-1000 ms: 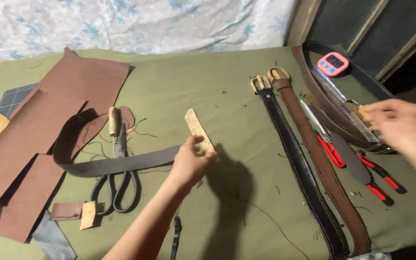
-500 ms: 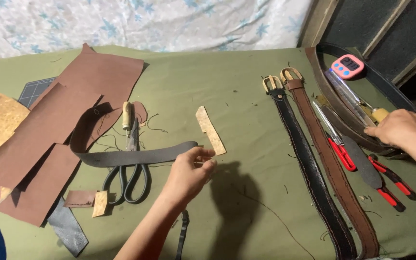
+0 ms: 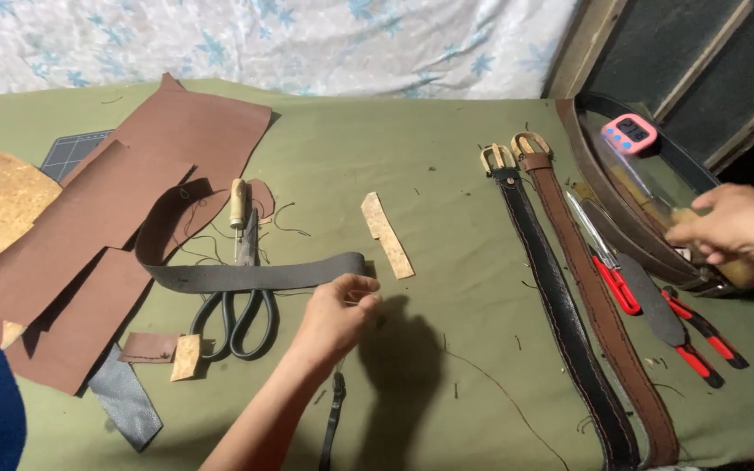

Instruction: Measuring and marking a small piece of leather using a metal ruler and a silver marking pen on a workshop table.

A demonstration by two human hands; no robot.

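Pinching the free end of a dark grey leather strap [image 3: 255, 276], left hand [image 3: 335, 316] near the middle of the green-covered table [image 3: 447, 174], fingertips closed on the strap's tip in a narrow grip. Curving leftward from that grip, lying flat across the black-handled scissors [image 3: 239, 305], then looping up and back beside the brown leather sheets [image 3: 115, 218]. Resting just above the scissors, an awl with a pale wooden handle [image 3: 237, 202], upright along the table's depth. Lying just beyond the strap's held end, apart from the hand, a small tan cork strip [image 3: 387, 235], tilted slightly.

Reaching to the far right, right hand [image 3: 730, 228] curled over a pale block at the edge of a coiled brown belt [image 3: 608, 196]; fingers bent around it, though cannot tell how firmly the grip closes. Sitting inside that coil, a small pink timer [image 3: 628, 133].

Stretching side by side between the two hands, a black belt [image 3: 560, 323] and a brown stitched belt [image 3: 599, 305], buckles toward the far edge, touching or nearly so along their length. Lying right of those belts, red-handled pliers [image 3: 700, 336] and a second red-handled tool [image 3: 608, 270], near the right hand.

Showing at the left edge, a cork sheet [image 3: 15, 187] and a dark cutting mat [image 3: 71, 153], partly under the brown leather. Scattered near the scissors, small scraps of leather and cork [image 3: 187, 356].
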